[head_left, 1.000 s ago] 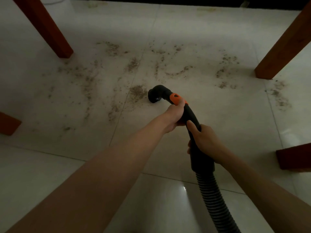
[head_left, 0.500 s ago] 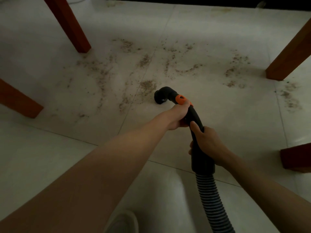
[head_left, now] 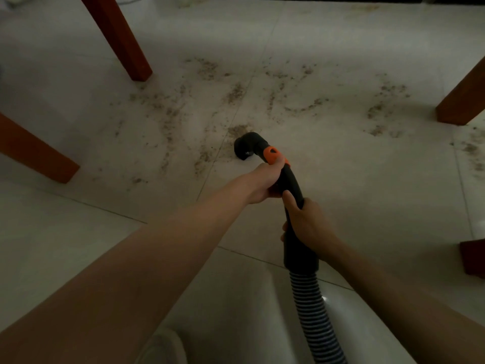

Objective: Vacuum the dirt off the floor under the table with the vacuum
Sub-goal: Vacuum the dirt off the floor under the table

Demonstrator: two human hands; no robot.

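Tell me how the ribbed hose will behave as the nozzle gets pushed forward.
The hose is ribbed and curves behind the rigid black handle, so it probably flexes and trails rather than pushing back. The right hand and left hand both grip the handle, suggesting steering comes from there.

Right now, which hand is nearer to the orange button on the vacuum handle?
Left. The left hand grips the handle just below the orange button, its fingers touching it. The right hand grips farther down the handle, toward the ribbed hose.
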